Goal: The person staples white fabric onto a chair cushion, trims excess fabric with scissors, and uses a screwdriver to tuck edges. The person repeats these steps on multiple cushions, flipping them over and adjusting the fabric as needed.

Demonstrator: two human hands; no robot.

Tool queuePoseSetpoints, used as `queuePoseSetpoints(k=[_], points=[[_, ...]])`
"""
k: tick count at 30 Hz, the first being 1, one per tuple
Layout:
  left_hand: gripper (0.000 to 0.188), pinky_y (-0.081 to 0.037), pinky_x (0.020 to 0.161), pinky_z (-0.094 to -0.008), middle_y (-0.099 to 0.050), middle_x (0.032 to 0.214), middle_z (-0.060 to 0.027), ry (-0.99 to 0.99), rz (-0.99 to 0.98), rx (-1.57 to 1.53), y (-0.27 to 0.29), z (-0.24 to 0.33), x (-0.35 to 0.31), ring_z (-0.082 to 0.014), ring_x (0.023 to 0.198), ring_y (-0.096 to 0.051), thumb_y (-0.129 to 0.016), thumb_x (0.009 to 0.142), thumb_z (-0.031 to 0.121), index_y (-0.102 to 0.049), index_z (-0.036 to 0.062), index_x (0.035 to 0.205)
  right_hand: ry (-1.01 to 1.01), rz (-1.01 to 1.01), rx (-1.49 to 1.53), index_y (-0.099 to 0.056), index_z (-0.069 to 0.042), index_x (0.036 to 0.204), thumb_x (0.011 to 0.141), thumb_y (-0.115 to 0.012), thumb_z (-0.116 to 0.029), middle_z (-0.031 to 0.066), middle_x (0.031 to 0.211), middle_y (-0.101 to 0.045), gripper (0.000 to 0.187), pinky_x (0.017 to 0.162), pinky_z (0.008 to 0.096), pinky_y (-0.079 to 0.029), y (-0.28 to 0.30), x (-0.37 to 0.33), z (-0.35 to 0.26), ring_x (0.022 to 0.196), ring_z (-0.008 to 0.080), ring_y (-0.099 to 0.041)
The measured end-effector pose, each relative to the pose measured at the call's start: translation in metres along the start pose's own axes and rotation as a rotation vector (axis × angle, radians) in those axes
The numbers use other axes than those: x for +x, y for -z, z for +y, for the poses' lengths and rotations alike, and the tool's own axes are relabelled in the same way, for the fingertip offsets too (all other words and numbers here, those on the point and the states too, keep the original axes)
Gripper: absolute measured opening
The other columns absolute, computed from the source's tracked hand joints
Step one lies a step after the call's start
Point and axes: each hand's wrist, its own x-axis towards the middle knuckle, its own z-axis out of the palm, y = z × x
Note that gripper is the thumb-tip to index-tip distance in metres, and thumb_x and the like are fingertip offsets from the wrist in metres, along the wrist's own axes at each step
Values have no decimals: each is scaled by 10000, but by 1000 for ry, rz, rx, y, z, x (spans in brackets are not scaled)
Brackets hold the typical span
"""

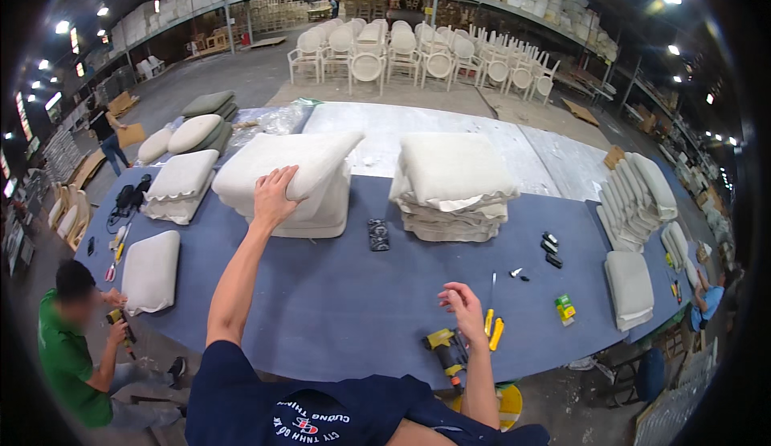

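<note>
Your dark blue shirt point(229, 390) came nearest the camera, at the near edge of the blue-covered desk point(321, 309), and everything on it could be placed from the flat black patterned case point(378, 235) near its middle. Left of that case stood a stack of pale cushions point(325, 214), and your left hand point(275, 195) lay on its top cushion point(261, 155), fingers over the front edge and thumb toward the right; whether you were pinching it or only pressing, I couldn't tell. That cushion sat askew, its right corner raised. Your right hand point(464, 311) was nearer to you than the case and off to its right, empty, its fingers loosely curled. Beside that hand lay a yellow-and-black power tool point(444, 349) and yellow-handled tools point(496, 333). Just right of the case rose a second cushion stack point(454, 173); farther right were small black pieces point(552, 250) and, nearer to you, a green-and-yellow box point(564, 309). Well left of the case, a single cushion point(151, 272) leaned near a co-worker in green point(72, 366), who held another power tool point(122, 329). Far beyond it stood rows of pale chairs point(367, 67).
</note>
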Motion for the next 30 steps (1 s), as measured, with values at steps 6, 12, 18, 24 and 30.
queuePoseSetpoints(k=[6,12,18,24,30], points=[[770,-566,895,-402,-765,1150,-160,-40,541,-333,195,21,-18,-282,1036,-740,-850,812,572,-676,26,1327,72,-43,-30,-424,-93,1558,976,-753,-254,172,1478,-568,687,976,383,-537,-60,37,25,1305,247,-587],[732,-511,915,-313,-748,1034,-87,158,417,-620,261,4,-34,-126,989,-650,-767,904,616,-693,-42,1216,397,-370,-47,71,-172,1685,888,-860,-305,201,1713,-190,1233,1030,433,-534,-167,3,11,1462,365,-454],[551,-503,944,-341,-760,1041,-164,166,35,-251,81,-19,-77,-205,993,-676,-673,1005,475,-715,-38,1200,-296,-407,549,-249,-100,1629,1024,-712,-245,128,1284,-658,775,849,331,-580,-194,-118,62,994,214,-720],[723,-519,955,-452,-752,1140,-243,226,-233,-243,-63,-47,-20,-407,1111,-704,-584,978,666,-730,-2,1216,10,-422,-20,-704,-33,1219,993,-714,-211,83,1082,-759,288,793,306,-570,-186,-121,44,886,140,-709],[743,-535,933,-427,-768,1077,-226,4,-382,-503,-75,57,-13,-376,1048,-726,-612,954,693,-740,10,1217,-129,157,-425,-661,-32,1311,997,-696,-262,137,1274,-688,391,911,378,-560,-52,-128,131,1077,244,-679]])
